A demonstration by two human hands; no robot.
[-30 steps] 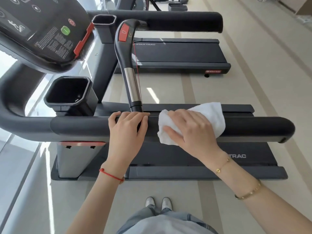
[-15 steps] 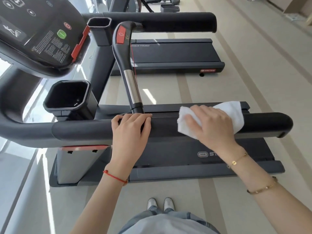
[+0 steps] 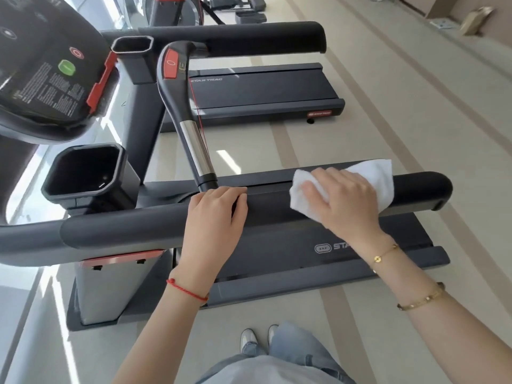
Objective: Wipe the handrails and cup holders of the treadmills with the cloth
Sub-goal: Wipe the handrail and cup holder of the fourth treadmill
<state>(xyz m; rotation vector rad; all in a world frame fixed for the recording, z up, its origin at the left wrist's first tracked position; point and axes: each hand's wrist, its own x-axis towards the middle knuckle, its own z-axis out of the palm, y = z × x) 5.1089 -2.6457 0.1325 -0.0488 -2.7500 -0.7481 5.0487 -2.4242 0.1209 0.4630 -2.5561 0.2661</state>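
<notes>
Cloth [image 3: 368, 176] slid rightward (along handrail [image 3: 124, 231]).

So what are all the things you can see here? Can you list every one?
cloth: one, white, on the near handrail under the right hand
handrail: two, black, near one across the middle, far one at top
cup holder: two, black, left of the handrails
treadmill: two, dark grey, side by side on the floor
console: one, black with green and red buttons, top left
floor: one, beige with stripes
shoes: two, pale, bottom
left hand: one, red string bracelet, fingers curled over the near handrail
right hand: one, gold bracelets, pressing the cloth
</notes>
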